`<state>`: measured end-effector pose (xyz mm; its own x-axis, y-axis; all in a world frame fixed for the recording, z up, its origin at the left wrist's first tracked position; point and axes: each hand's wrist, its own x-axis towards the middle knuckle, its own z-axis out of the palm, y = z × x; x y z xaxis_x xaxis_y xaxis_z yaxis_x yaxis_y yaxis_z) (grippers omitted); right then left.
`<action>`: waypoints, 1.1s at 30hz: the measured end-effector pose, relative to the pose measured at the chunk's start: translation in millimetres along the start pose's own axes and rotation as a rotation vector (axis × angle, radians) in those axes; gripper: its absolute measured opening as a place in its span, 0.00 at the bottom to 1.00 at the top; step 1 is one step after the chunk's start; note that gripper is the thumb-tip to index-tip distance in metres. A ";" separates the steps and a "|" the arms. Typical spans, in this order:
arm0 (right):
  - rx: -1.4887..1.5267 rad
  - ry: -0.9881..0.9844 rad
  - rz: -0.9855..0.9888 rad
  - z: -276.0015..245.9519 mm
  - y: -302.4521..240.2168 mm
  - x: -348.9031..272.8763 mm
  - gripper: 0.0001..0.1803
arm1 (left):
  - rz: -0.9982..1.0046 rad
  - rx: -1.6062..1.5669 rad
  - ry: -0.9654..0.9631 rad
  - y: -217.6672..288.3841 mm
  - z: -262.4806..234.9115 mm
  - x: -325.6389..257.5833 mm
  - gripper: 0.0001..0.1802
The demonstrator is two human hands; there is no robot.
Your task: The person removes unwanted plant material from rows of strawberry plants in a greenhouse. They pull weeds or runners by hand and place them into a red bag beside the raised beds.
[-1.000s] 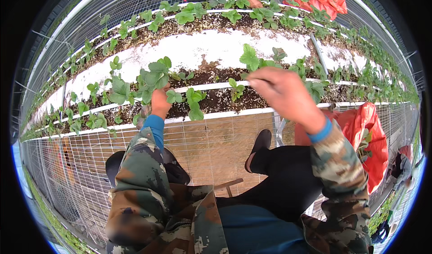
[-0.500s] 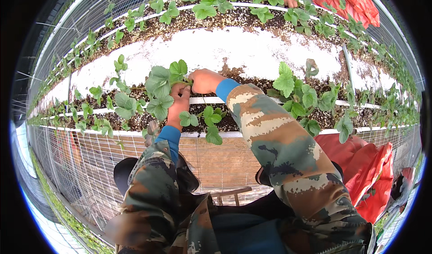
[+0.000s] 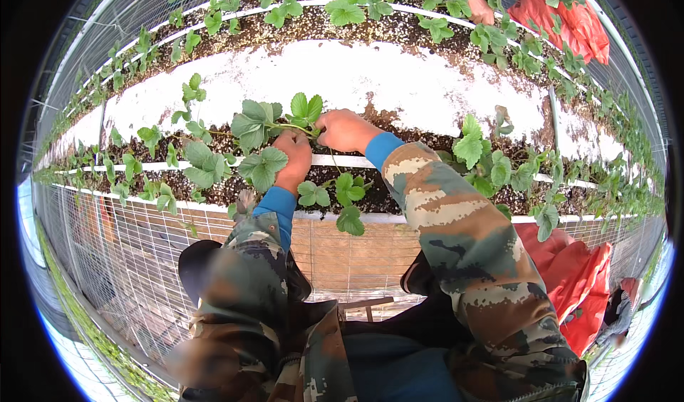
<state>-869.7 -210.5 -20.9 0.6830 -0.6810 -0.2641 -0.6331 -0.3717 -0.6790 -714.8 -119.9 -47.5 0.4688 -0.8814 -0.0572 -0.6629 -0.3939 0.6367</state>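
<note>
White-edged bed of dark speckled soil (image 3: 377, 202) | right hand (image 3: 345, 130) pinches slender green leafy stem (image 3: 290, 125); left hand (image 3: 293, 160), grip unclear | likely light, bendy, bruisable; best held by stem

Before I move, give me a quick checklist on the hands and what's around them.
1. Both hands at the pale stem: ok. Left hand and right hand are close together there.
2. Grip closed on the stem: cannot tell. Fingertips are partly hidden.
3. Roots in view: not ok. None can be made out by the hands.
4. White strip unobstructed: not ok. The left hand covers part of it in this view.
5. Apart from the co-worker's hand: ok. It is over at the far row.
6. Near red bag away from both hands: ok. It is at lower right.
</note>
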 end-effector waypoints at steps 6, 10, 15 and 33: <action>0.051 -0.076 0.060 -6.6 1.9 -7.7 0.24 | -0.235 -0.154 -0.129 7.2 -1.9 -0.6 0.20; 0.059 -0.101 0.095 -9.9 2.6 -9.1 0.27 | -0.276 -0.263 -0.063 -5.3 18.6 7.5 0.20; 0.181 -0.131 0.083 -8.8 -12.5 -2.6 0.31 | -0.468 -0.613 0.088 -49.2 20.9 34.6 0.11; -0.063 0.315 0.243 26.6 5.9 -101.5 0.11 | -0.433 -0.628 -0.386 -7.0 -43.6 -71.2 0.17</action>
<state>-933.0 -126.7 -16.3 0.3720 -0.9101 -0.1825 -0.7903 -0.2074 -0.5766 -718.2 -43.1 -14.4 0.2990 -0.7581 -0.5795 0.0289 -0.5998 0.7996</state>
